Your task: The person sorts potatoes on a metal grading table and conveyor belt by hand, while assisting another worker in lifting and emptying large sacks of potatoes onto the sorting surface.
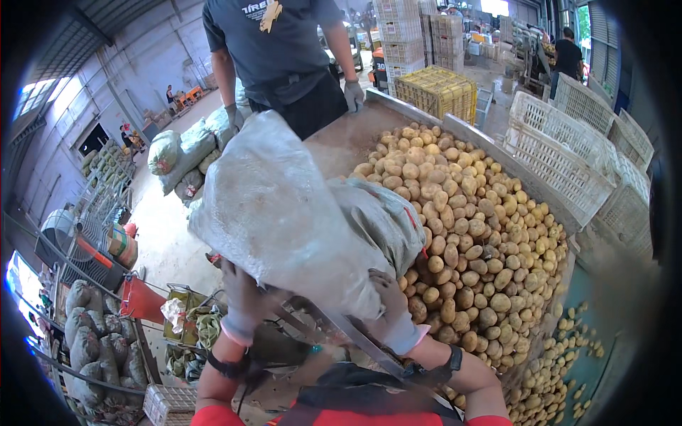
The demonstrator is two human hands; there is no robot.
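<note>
While tipped over the near edge of a metal tray (455, 131), large grey sack (284, 213) resting half on the rim, mouth end slumped toward a heap of potatoes (469, 227) — apparently angled that way so the contents spill onto the pile. Left hand (238, 302), gloved, pressed up under the sack's lower left side, fingers mostly hidden by the plastic; closed on a fold or just bracing flat, cannot tell. Right hand (394, 305), also gloved, curled against the sack's lower right corner just beside the potatoes, seemingly gripping the fabric, though the fingertips hide beneath it. Both forearms rising from the lower edge, with dark wrist bands and red sleeves, placed low as if to bear the weight from underneath.

Across the tray, a co-worker (284, 50) in a dark shirt, gloved hands hanging at the sides, near the sack's far end. Potatoes filling the tray's right half; more lying loose on a lower surface at bottom right. White crates (561, 153) stacked beyond the tray — a yellow crate (437, 89) behind. Filled sacks (181, 153) piled on the floor at left.
</note>
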